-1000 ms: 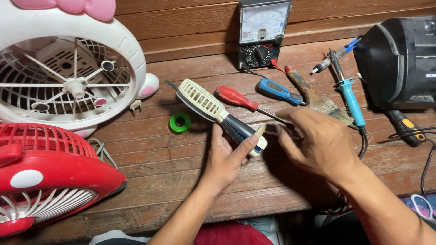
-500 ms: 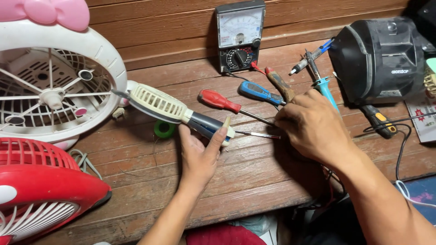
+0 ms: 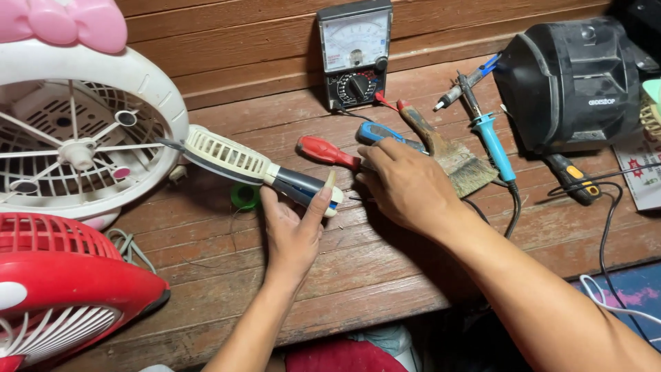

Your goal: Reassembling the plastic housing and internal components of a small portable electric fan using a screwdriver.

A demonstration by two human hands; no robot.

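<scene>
The white fan [image 3: 76, 145] stands at far left on the desk [image 3: 385, 275]. Right of the fan, the left hand [image 3: 292, 231] grips the dark handle of a cream slotted tool [image 3: 255, 167]. Further right, the right hand [image 3: 406, 182] rests palm-down, fingers loosely curled, touching the red screwdriver [image 3: 327, 153].

Worn reddish-brown wood plank floor [image 3: 385, 275], gaps btwn boards. Plank wall [image 3: 227, 41] at back w/ a raised step along its base. Even, soft light; blue mat [image 3: 630, 289] at right edge.
</scene>
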